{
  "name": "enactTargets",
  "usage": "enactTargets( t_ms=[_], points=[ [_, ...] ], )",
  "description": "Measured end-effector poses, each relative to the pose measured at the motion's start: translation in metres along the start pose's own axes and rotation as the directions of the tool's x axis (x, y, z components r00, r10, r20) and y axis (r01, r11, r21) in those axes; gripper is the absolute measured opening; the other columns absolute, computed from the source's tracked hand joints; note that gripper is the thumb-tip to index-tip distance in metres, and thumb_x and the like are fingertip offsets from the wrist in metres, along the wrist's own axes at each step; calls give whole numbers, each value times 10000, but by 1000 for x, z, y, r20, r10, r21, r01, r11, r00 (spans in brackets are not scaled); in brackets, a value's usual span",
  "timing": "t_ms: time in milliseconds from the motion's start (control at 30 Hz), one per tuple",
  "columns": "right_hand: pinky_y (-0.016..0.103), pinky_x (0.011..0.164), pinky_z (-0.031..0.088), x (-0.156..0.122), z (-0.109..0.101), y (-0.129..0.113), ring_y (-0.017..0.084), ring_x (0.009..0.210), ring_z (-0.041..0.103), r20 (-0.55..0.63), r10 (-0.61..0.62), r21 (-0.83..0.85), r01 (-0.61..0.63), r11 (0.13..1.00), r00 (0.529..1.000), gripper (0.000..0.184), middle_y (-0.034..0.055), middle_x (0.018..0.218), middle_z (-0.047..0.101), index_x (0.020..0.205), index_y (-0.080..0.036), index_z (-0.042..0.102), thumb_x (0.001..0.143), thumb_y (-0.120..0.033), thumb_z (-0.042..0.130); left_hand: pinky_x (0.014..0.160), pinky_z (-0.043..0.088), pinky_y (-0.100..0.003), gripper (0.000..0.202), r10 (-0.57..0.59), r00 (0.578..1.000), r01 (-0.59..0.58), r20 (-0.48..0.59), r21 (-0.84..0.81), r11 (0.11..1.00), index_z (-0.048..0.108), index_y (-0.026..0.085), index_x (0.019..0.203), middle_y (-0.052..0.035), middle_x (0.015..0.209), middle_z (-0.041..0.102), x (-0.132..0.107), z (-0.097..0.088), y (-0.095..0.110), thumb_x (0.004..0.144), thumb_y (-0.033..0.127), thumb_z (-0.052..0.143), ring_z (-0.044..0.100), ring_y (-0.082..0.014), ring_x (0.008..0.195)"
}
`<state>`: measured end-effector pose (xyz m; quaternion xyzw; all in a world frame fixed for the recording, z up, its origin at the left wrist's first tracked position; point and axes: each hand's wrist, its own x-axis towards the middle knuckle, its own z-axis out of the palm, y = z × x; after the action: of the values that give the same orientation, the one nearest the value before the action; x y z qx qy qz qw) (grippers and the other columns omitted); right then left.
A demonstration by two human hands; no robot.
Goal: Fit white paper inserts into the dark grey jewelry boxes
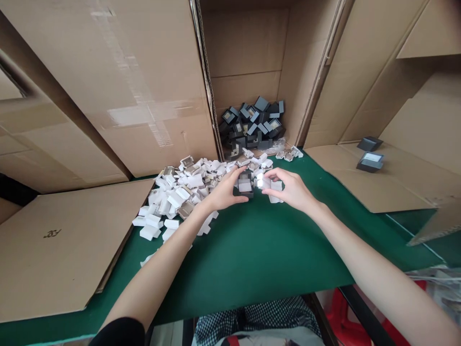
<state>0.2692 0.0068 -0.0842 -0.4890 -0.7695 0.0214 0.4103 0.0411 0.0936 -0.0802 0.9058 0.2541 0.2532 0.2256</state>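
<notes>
My left hand (226,190) curls around a small dark box (245,186), fingers at its far side and thumb at its near side. The box stands open on the green table, with a pale lining inside. Just to its right, my right hand (291,189) pinches a small white piece (263,182) that catches bright light between thumb and fingers. Under those fingertips lies another folded white piece (275,192). A wide heap of white folded inserts (194,181) spreads left of and behind my left hand.
A large open carton (248,43) stands behind, with a pile of dark boxes (254,122) in its mouth. Two dark boxes (370,162) sit on a cardboard sheet at right. Flat cardboard (65,250) covers the table's left. A red stool (347,315) shows below the edge.
</notes>
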Motion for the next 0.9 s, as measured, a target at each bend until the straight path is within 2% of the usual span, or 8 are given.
enactTargets(
  t_ms=[67, 167, 267, 400, 567, 700, 800, 900],
  points=[
    [341, 796, 517, 0, 2, 0, 206, 918, 614, 19, -35, -1, 35, 999, 999, 247, 34, 1025, 648, 1003, -219, 595, 794, -309, 690, 1164, 253, -495, 831, 0, 1000, 0, 5, 40, 999, 218, 275, 1444, -111, 1533, 233, -3, 10, -1, 756, 296, 685, 200, -292, 1439],
    [340, 832, 503, 0, 8, 1, 202, 950, 607, 49, -91, 18, 90, 996, 995, 202, 43, 1048, 636, 1025, -215, 617, 839, -292, 642, 1144, 308, -467, 811, 63, 997, -61, -36, 73, 995, 224, 273, 1434, -117, 1480, 287, -4, 25, 2, 760, 244, 673, 293, -280, 1393],
    [342, 846, 504, -1, 12, 3, 200, 958, 606, 85, -129, 10, 129, 992, 988, 166, 58, 1054, 621, 1019, -208, 636, 867, -265, 601, 1139, 326, -444, 840, 112, 990, -102, -81, 123, 987, 222, 269, 1434, -117, 1451, 284, -6, 37, 6, 739, 200, 689, 295, -273, 1382],
    [376, 859, 514, -3, 14, 2, 218, 983, 600, 134, -161, -68, 171, 983, 978, 165, 74, 1090, 603, 1008, -208, 651, 860, -265, 606, 1135, 335, -447, 808, 102, 984, -81, -147, 143, 986, 213, 272, 1431, -118, 1460, 249, -16, 47, 9, 763, 173, 658, 276, -268, 1391],
    [432, 903, 509, -5, 23, -5, 246, 1101, 552, 163, -220, -124, 241, 963, 962, 245, 83, 1187, 579, 1100, -229, 633, 858, -253, 607, 1132, 334, -474, 727, 62, 968, -45, -241, 77, 996, 244, 273, 1396, -123, 1500, 156, -36, 52, 10, 796, 260, 655, 250, -278, 1404],
    [448, 928, 499, -7, 31, -7, 243, 1125, 543, 208, -262, -102, 288, 952, 942, 214, 75, 1242, 572, 1078, -232, 645, 874, -270, 591, 1078, 408, -416, 540, 23, 944, -6, -329, 52, 999, 337, 244, 1308, -122, 1371, 318, -44, 52, 11, 839, 293, 599, 334, -238, 1342],
    [457, 952, 486, -6, 29, -6, 247, 1149, 542, 205, -261, -94, 285, 954, 943, 238, 74, 1279, 566, 1092, -232, 646, 869, -306, 602, 1046, 431, -379, 460, 9, 946, 6, -323, 46, 999, 381, 233, 1254, -97, 1255, 421, -43, 53, 12, 847, 288, 588, 436, -207, 1240],
    [464, 960, 475, -4, 24, -3, 247, 1141, 557, 193, -255, -111, 279, 954, 948, 264, 74, 1243, 603, 1128, -221, 633, 877, -293, 593, 1035, 435, -358, 432, 21, 958, -10, -286, 40, 999, 387, 231, 1243, -79, 1232, 470, -41, 54, 11, 854, 253, 573, 474, -190, 1196]
  ],
)
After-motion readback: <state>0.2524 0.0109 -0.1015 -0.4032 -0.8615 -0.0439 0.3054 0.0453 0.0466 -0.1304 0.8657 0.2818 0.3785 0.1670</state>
